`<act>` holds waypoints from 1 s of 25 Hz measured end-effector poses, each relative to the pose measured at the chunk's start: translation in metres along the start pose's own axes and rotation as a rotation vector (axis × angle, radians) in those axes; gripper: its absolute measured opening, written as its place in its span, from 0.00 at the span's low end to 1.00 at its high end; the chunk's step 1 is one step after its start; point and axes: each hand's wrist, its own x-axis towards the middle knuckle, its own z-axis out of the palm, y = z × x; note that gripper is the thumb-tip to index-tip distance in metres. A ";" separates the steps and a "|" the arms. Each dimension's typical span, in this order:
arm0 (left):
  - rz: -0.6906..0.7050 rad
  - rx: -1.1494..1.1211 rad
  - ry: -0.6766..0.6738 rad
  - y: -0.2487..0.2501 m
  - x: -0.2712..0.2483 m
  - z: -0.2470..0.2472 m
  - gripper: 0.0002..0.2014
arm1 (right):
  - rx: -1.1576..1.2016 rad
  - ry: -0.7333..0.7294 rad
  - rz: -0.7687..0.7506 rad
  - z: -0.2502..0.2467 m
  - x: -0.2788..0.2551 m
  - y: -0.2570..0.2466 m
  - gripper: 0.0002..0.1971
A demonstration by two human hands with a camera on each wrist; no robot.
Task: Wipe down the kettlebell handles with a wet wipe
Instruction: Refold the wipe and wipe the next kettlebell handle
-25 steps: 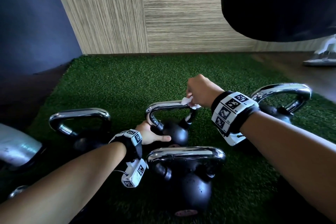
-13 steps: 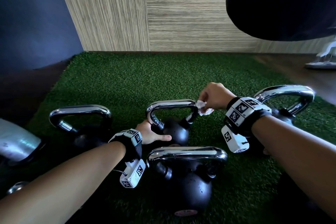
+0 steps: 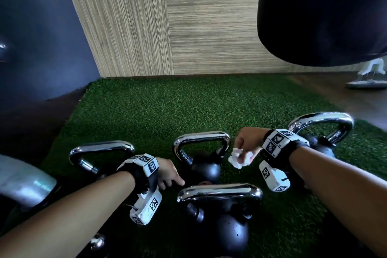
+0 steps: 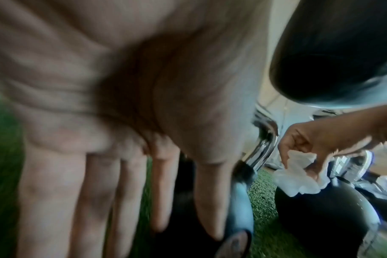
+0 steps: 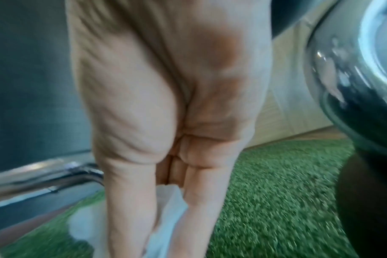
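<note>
Several black kettlebells with chrome handles stand on green turf. The middle kettlebell (image 3: 206, 168) has its handle (image 3: 201, 137) free of both hands. My right hand (image 3: 248, 142) hovers just right of that handle and pinches a crumpled white wet wipe (image 3: 238, 158), also visible as the wipe (image 4: 298, 176) (image 5: 166, 209) in both wrist views. My left hand (image 3: 169, 177) lies low between the middle kettlebell and the near kettlebell's handle (image 3: 219, 191), with its fingers (image 4: 121, 192) straight and holding nothing.
Another kettlebell handle (image 3: 102, 148) stands at the left and one (image 3: 322, 120) behind my right wrist. A black punching bag (image 3: 324, 16) hangs at the upper right. A large chrome piece (image 3: 21, 184) sits at the left edge. The turf (image 3: 188, 107) runs to the wood-panel wall.
My right hand has come off the middle handle's right corner and dropped right with the wipe. My left hand has let go of that handle's left base and drawn back.
</note>
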 end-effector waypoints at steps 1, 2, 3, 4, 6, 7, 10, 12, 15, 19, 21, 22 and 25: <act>0.042 0.032 -0.047 0.005 -0.016 -0.011 0.14 | -0.026 -0.048 -0.011 -0.008 -0.010 -0.011 0.10; 0.118 0.014 -0.056 0.010 -0.032 -0.024 0.10 | -0.037 -0.050 -0.044 -0.018 -0.020 -0.025 0.11; 0.212 -0.051 -0.033 0.015 -0.046 -0.036 0.08 | -0.051 -0.012 -0.106 -0.025 -0.029 -0.039 0.11; 0.307 -0.140 0.013 0.021 -0.061 -0.045 0.08 | -0.063 0.046 -0.185 -0.031 -0.037 -0.054 0.11; 0.445 -0.360 0.144 0.034 -0.084 -0.059 0.11 | 0.016 0.163 -0.326 -0.036 -0.052 -0.078 0.11; 0.503 -0.486 0.199 0.039 -0.093 -0.063 0.12 | 0.098 0.211 -0.379 -0.037 -0.057 -0.086 0.13; 0.618 -0.844 0.210 0.048 -0.102 -0.064 0.16 | 0.264 0.325 -0.510 -0.036 -0.061 -0.100 0.17; 0.642 -0.929 0.153 0.051 -0.103 -0.057 0.17 | 0.274 0.401 -0.549 -0.032 -0.057 -0.107 0.21; 0.673 -0.939 0.109 0.058 -0.102 -0.050 0.20 | 0.252 0.486 -0.590 -0.029 -0.052 -0.118 0.25; 0.687 -0.975 0.111 0.064 -0.102 -0.054 0.21 | 0.093 0.548 -0.601 -0.029 -0.048 -0.131 0.28; 0.681 -0.987 0.102 0.065 -0.098 -0.058 0.18 | -0.044 0.593 -0.631 -0.028 -0.045 -0.133 0.29; 0.672 -0.979 0.090 0.065 -0.097 -0.060 0.16 | -0.091 0.598 -0.636 -0.027 -0.043 -0.131 0.32; 0.639 -0.923 0.115 0.070 -0.088 -0.061 0.09 | -0.114 0.491 -0.553 -0.029 -0.038 -0.115 0.50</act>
